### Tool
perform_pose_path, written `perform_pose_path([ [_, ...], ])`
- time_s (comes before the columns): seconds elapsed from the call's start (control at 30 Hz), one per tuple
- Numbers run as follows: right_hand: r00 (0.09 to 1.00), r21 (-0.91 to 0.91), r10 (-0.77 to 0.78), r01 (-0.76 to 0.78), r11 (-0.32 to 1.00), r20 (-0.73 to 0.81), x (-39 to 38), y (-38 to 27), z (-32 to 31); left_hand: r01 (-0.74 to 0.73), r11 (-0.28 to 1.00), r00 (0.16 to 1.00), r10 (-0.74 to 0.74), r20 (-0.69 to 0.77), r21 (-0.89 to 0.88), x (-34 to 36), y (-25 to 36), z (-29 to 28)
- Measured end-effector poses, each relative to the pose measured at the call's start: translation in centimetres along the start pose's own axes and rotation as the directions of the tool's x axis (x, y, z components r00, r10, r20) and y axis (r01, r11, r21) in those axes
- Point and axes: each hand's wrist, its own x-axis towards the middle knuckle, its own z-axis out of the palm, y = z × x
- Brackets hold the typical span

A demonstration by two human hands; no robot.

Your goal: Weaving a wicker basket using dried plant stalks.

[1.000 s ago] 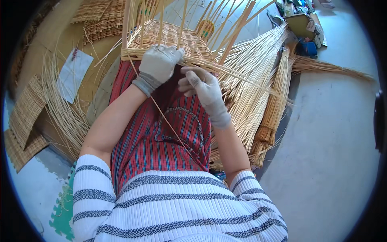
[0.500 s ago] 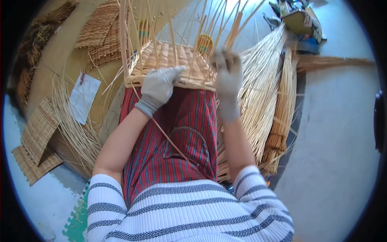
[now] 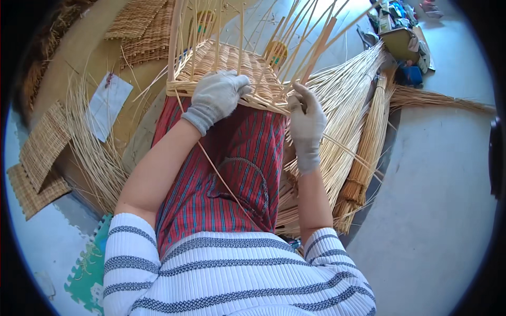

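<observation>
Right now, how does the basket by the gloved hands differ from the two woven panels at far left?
The basket has long stakes rising from it, while the panels look flat, without stakes. The basket is pale straw-coloured; the panels are a duller brown. The left hand and right hand are at the basket's near edge, while neither touches the panels. Both are woven.

pale woven basket point(image 3: 227, 59) (long bare stakes point(image 3: 319, 48))
</observation>
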Motion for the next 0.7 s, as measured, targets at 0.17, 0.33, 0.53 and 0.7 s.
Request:
perform_pose_path([
  [0.17, 0.960, 0.085, -0.115, 0.097, 0.992, 0.253, 5.4, -8.2, 1.2, -0.176, 0.868, 0.936, 0.294, -0.195, 0.465, -3.7, 2.5, 0.3],
  [0.33, 0.928, -0.015, -0.007, 0.013, 1.000, 0.373, 10.7, -8.1, 5.6, -0.181, 0.883, 0.967, 0.239, -0.083, 0.433, -2.9, 2.7, 4.5],
  [0.53, 0.916, -0.263, -0.077, 0.193, 0.945, 0.393, 16.1, -6.6, 9.6, -0.197, 0.978, 0.971, 0.203, -0.126, 0.061, -2.4, 2.5, 5.2],
  [0.7, 0.928, 0.141, -0.246, 0.213, 0.967, 0.280, 11.2, -8.3, 6.8, -0.259, 0.924, 0.951, 0.295, -0.092, 0.280, -2.7, 2.1, 3.8],
])
